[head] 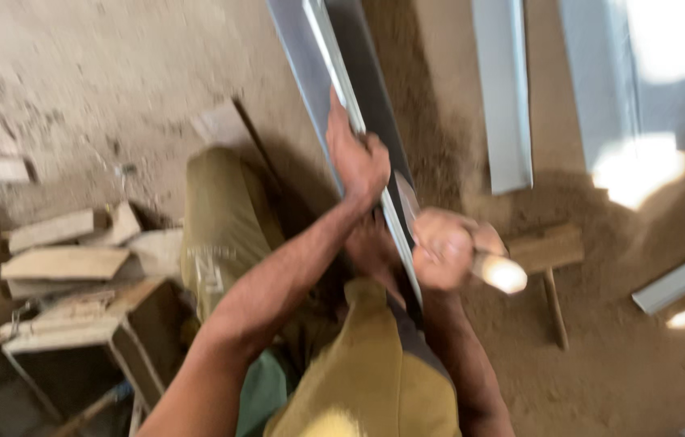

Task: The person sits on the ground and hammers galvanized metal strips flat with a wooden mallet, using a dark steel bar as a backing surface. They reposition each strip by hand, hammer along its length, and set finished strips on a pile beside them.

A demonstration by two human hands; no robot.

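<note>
Across the person's knees, the long grey metal strip [359, 97] runs up over the dirt floor [625, 356], left hand [356, 162] clamped on its edge, right hand [443, 247] fisted round a blurred tool handle [498, 271] just beside it, so a glancing blow could catch those gripping fingers.

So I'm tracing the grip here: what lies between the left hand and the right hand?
In the head view, the long grey metal strip runs between the left hand, which grips it, and the right hand.
</note>
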